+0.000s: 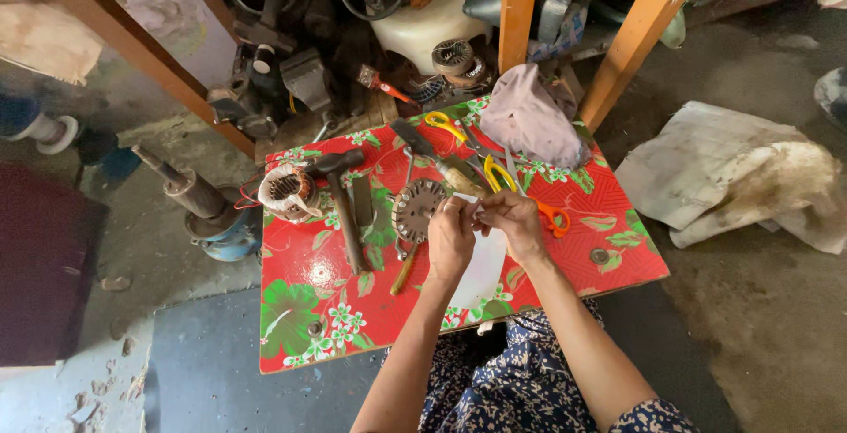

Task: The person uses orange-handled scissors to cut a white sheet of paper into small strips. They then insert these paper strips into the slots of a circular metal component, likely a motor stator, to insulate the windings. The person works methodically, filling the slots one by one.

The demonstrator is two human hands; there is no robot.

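Both hands pinch the top edge of a white sheet (483, 265): the left hand (450, 237) closes its fingertips on it from the left, the right hand (513, 224) from the right, thumbs and forefingers nearly meeting above the sheet. What exactly sits between the fingertips is too small to make out. The sheet hangs down from the hands over the near middle of a small table (309, 309) covered in a red floral cloth, its lower end reaching toward the table's near edge.

Just left of the left hand lies a round, slotted metal rotor (415, 210). A screwdriver (404, 270) with a yellowish handle lies below it, near the left wrist. Further left a hammer (342, 199) lies with its head toward the far side, and beside that sits a wound stator (287, 192) with copper coils. Yellow scissors (444, 122) lie at the far edge, and orange-handled scissors (554, 218) lie just right of the right hand. A grey cloth (532, 117) is bunched at the far right corner. A small round metal piece (600, 256) rests on the right part of the table, well apart from the hands.

A motor (216, 217) with a shaft stands on the floor left of the table, and crumpled sacking (750, 181) lies on the floor to the right.
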